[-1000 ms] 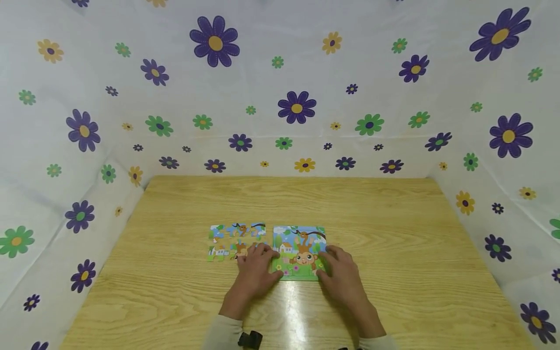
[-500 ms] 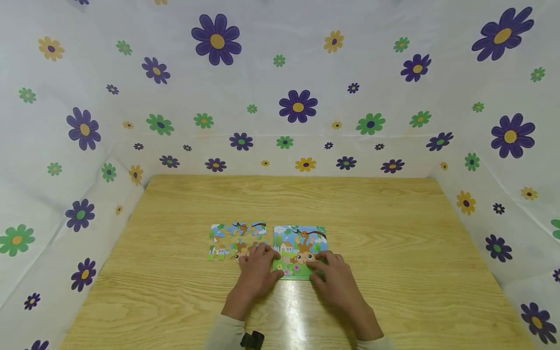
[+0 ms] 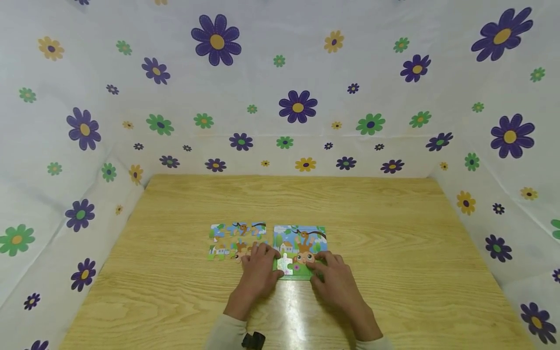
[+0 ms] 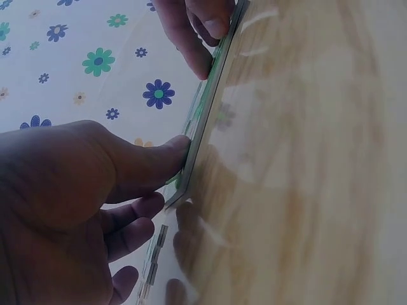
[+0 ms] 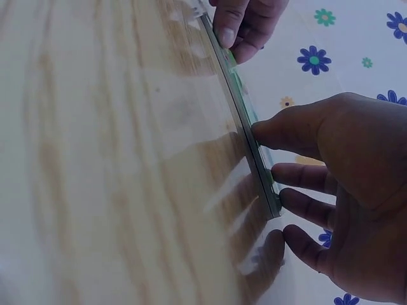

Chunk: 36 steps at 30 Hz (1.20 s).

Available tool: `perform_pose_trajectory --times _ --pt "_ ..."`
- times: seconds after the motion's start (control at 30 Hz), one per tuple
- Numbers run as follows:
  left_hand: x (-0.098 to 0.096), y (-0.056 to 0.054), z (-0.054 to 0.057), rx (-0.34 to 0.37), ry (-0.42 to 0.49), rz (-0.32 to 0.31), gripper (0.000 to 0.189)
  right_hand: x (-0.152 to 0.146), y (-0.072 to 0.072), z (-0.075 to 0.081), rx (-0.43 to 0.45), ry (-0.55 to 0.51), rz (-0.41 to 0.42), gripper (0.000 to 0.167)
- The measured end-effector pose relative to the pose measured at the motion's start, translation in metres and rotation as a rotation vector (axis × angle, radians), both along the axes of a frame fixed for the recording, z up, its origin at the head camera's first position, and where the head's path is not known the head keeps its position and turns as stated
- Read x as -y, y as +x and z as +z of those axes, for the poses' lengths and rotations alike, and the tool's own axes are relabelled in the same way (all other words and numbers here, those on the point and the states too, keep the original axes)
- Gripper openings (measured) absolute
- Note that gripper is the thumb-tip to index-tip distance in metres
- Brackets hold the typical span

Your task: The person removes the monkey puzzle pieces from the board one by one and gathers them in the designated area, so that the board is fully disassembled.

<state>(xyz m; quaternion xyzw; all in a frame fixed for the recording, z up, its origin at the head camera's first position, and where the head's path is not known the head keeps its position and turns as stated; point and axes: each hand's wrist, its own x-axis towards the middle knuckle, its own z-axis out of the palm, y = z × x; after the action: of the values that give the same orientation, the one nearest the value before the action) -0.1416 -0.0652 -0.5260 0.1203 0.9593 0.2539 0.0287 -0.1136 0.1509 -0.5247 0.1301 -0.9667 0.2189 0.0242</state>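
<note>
Your left hand (image 3: pixel 260 271) is gripping the near left corner of the thin, square, green-edged monkey-picture board (image 3: pixel 295 277); your right hand (image 3: pixel 338 278) is clasping the near right corner, a fingertip lying over the picture. The hands are standing apart, one on each side. Your two cream cloth sleeves (image 3: pixel 226 331) and a black wrist fitting (image 3: pixel 253 340) are showing nearest.

The board is lying on the yellow wood-grain table (image 3: pixel 393 291). At its near left, one glossy knobbed jigsaw piece (image 3: pixel 285 264) is catching glare; its seating you are leaving unreadable.

Left of the board, glossy printed jigsaw pieces (image 3: pixel 217 252) are lying in two spaced rows.

Progress, in judgement: your near strip is appearing laid, since no visible loose piece is matching it; the upper and middle parts are seemingly awaiting placement.

Count: you are presenting one board, one glare-lit piece and five plainly visible loose pieces; your left hand is possibly hiding others. Beyond, one white flower-printed sheet (image 3: pixel 262 82) is hanging.
</note>
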Motion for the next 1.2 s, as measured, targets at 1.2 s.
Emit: perform_pose_trajectory --times 1.2 --pt "0.0068 0.0002 -0.0019 -0.031 0.019 -0.057 0.037 -0.0014 0.0027 0.0013 -0.040 0.061 0.027 0.037"
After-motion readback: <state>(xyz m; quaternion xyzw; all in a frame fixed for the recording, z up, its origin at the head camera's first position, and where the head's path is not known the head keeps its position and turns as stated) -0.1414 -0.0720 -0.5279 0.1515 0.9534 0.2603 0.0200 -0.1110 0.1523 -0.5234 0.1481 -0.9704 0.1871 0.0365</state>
